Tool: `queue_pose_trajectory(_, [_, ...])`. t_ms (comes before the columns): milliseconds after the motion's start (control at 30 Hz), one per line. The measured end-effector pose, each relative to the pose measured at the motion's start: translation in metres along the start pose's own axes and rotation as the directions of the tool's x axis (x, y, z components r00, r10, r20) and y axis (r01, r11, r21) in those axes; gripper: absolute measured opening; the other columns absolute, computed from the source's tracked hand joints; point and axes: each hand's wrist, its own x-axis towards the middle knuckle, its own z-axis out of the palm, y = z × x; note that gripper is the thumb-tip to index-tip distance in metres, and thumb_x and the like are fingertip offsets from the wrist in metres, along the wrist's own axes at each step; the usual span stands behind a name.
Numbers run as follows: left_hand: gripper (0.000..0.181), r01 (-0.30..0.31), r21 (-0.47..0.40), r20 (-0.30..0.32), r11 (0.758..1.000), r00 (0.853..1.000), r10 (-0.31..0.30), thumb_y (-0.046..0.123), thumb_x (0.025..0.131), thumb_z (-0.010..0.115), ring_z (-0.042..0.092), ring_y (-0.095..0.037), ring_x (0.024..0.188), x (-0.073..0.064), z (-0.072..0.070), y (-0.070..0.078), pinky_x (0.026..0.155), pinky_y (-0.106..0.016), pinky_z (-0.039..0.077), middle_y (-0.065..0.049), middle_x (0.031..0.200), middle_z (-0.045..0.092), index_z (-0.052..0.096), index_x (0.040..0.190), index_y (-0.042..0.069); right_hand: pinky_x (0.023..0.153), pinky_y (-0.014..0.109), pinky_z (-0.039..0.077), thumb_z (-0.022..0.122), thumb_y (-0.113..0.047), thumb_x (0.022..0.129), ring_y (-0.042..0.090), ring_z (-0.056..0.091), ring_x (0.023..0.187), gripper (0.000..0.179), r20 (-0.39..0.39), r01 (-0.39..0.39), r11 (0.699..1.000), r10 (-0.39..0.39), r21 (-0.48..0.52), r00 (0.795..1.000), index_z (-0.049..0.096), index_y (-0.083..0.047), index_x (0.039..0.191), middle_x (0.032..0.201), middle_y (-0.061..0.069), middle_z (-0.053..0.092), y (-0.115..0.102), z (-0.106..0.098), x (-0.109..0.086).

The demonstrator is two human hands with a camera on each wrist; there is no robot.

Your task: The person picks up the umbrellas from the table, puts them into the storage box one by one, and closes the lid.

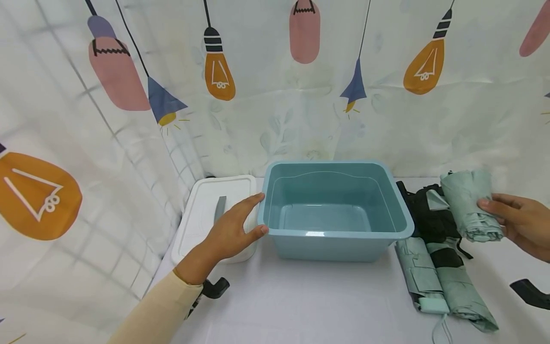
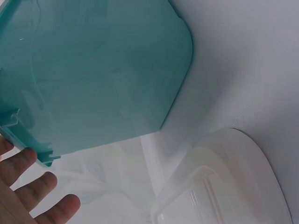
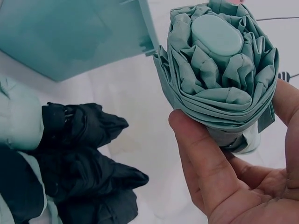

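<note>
A folded umbrella (image 1: 470, 205) in pale green cloth is gripped between the thumb and fingers of my right hand (image 1: 524, 220), above the right side of the table. The right wrist view shows its gathered cloth and the pale oval end of its handle (image 3: 217, 35). My left hand (image 1: 234, 229) touches the left rim of a blue plastic tub (image 1: 335, 246), fingers and thumb spread. From the left wrist, fingertips (image 2: 56, 210) show by the tub's side lip. Inside, the tub holds nothing visible.
More folded umbrellas (image 1: 466, 296) lie to the tub's right, some with black cloth parts (image 1: 429, 220); one has a wrist cord. Left of the tub stands a white lidded box (image 1: 199, 210) with a grey strip on top. A patterned curtain (image 1: 275, 95) hangs behind the table.
</note>
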Motion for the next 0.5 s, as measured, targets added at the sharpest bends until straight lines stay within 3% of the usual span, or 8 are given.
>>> queue_pose_trajectory(267, [0.081,-0.005,0.004,-0.001,1.000,1.000,0.005,0.063,0.097,0.058,0.034,-0.024,0.149,0.000,0.000,0.000,0.118,-0.050,0.031,0.003,0.162,0.037,0.032,0.162,0.022,0.075,0.017,0.054,0.041,-0.019,0.113,-0.012,0.057,0.097,0.074,0.002,0.044,0.999,-0.044,0.025,0.999,-0.010,0.019,0.152,0.123,-0.022,0.042,-0.005,0.003,0.005])
queue_pose_trajectory(367, [0.081,-0.004,0.002,-0.003,1.000,1.000,0.004,0.063,0.097,0.058,0.034,-0.025,0.149,0.000,0.000,0.000,0.117,-0.051,0.032,0.002,0.162,0.037,0.032,0.162,0.021,0.076,0.015,0.053,0.039,-0.019,0.113,-0.012,0.056,0.100,0.074,0.020,0.050,0.998,-0.051,0.046,0.998,-0.013,0.016,0.153,0.138,-0.010,0.041,-0.007,0.003,0.008])
queue_pose_trajectory(400, [0.082,-0.002,0.001,-0.003,1.000,1.000,0.002,0.064,0.097,0.058,0.034,-0.025,0.149,-0.001,0.000,0.000,0.117,-0.051,0.032,0.002,0.162,0.037,0.032,0.162,0.022,0.076,0.014,0.052,0.038,-0.020,0.113,-0.014,0.054,0.101,0.075,0.028,0.049,0.998,-0.051,0.047,0.998,-0.015,0.014,0.153,0.150,-0.001,0.036,-0.007,0.003,0.009])
queue_pose_trajectory(500, [0.082,0.002,0.000,0.000,1.000,1.000,-0.002,0.064,0.097,0.057,0.034,-0.026,0.149,0.000,0.000,0.000,0.117,-0.052,0.032,0.001,0.162,0.037,0.031,0.162,0.022,0.078,0.008,0.047,0.035,-0.025,0.114,-0.001,0.044,0.132,0.076,0.047,0.034,0.999,-0.036,0.039,0.998,-0.020,0.009,0.153,0.168,0.020,-0.001,-0.008,0.005,0.011])
